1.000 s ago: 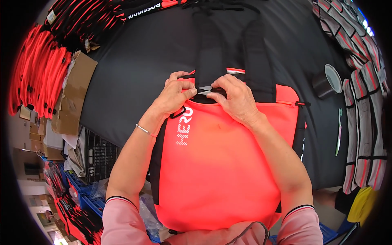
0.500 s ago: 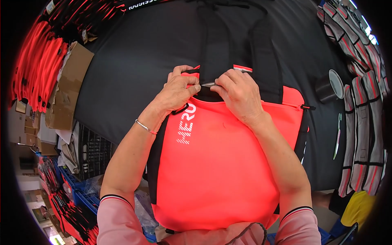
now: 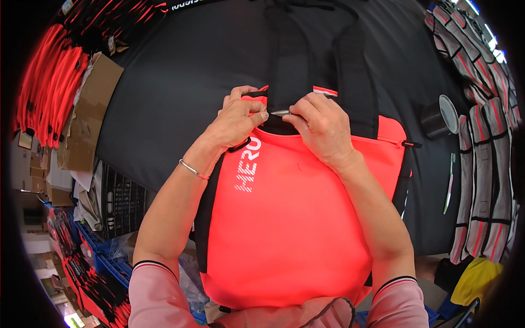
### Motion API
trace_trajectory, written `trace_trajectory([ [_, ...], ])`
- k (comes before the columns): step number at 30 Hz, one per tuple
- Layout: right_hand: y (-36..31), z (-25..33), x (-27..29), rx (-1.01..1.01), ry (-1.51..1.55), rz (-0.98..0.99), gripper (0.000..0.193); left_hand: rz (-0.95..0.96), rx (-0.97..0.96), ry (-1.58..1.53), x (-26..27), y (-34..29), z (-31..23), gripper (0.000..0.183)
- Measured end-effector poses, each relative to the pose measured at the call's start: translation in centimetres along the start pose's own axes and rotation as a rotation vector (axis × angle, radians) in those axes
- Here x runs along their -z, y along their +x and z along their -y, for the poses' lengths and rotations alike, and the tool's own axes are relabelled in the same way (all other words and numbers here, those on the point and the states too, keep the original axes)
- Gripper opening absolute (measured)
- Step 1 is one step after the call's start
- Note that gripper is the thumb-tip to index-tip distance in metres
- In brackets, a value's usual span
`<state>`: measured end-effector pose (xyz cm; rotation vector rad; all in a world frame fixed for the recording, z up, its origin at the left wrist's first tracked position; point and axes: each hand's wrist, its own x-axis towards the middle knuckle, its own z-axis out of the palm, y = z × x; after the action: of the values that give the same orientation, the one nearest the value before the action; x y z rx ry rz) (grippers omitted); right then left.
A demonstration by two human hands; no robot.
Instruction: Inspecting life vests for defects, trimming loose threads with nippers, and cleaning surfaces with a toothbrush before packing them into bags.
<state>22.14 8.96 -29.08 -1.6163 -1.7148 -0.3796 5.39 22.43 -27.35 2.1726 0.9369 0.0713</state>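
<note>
A bright coral-red backpack (image 3: 284, 218) with black sides lies in front of me, its black shoulder straps (image 3: 287, 60) stretched away toward the far side. At its top edge, my left hand (image 3: 239, 117) pinches the black fabric near the opening. Just to the right, my right hand (image 3: 322, 128) is closed round a small pointed metal tool (image 3: 281, 113). The tool's silver tip points left, close to my left fingertips. Most of the tool is hidden inside the right hand. Whether a thread lies between the fingers is too small to tell.
The bag rests on a black-covered table (image 3: 180, 71). At the right are a dark cup (image 3: 435, 120), a toothbrush (image 3: 449, 183) and stacked grey straps (image 3: 484, 180). On the left stand a cardboard box (image 3: 90, 115), piled red pieces (image 3: 49, 82), a black crate (image 3: 121, 202) and blue baskets (image 3: 112, 259).
The view has shifted very slightly. Both hands keep their places at the bag's top edge, and slightly more of the pointed metal tool shows beyond the right fingers.
</note>
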Motion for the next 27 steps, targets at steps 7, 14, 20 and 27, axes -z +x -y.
trace_trajectory([
  [7, -0.4, -0.2, 0.7, -0.037, 0.095, -0.019, 0.023, -0.005, 0.005, -0.082, -0.1, -0.1, -0.5, 0.021],
  [14, 0.0, -0.2, 0.0, 0.072, -0.016, -0.038, 0.024, -0.035, 0.004, -0.018, -0.3, -0.2, -0.3, 0.026],
  [20, -0.3, -0.4, 0.4, -0.104, 0.105, 0.065, 0.024, -0.025, 0.012, -0.036, -0.3, -0.3, -0.5, 0.024],
  [27, -0.2, -0.2, 0.2, -0.001, 0.045, -0.044, 0.022, -0.048, 0.009, -0.043, -0.4, -0.2, -0.2, 0.026],
])
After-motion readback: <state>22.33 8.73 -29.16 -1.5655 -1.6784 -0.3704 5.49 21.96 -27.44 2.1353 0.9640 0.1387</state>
